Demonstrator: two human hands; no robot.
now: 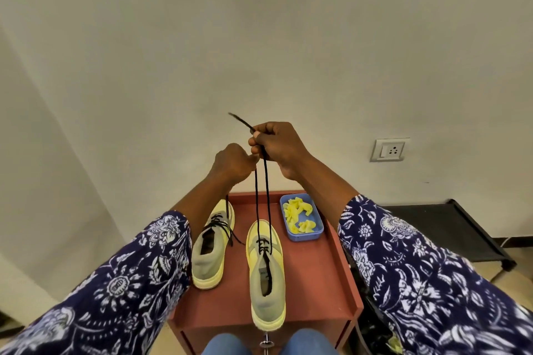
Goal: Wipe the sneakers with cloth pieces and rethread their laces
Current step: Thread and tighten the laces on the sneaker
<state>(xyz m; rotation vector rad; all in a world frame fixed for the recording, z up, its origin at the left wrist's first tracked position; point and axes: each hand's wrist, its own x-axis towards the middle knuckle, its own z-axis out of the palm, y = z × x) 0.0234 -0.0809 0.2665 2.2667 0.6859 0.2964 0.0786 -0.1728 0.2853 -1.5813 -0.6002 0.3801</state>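
Note:
Two yellow and grey sneakers stand on a small red table. The left sneaker has its black lace threaded and loosely lying. The right sneaker has a black lace through its lower eyelets, both ends pulled up taut. My right hand grips one strand high above the shoe, the lace tip sticking out up-left. My left hand pinches the other strand just beside it.
A blue tray of yellow cloth pieces sits at the table's far right corner. A black low rack stands on the floor at the right. A wall socket is behind. My knees are at the table's near edge.

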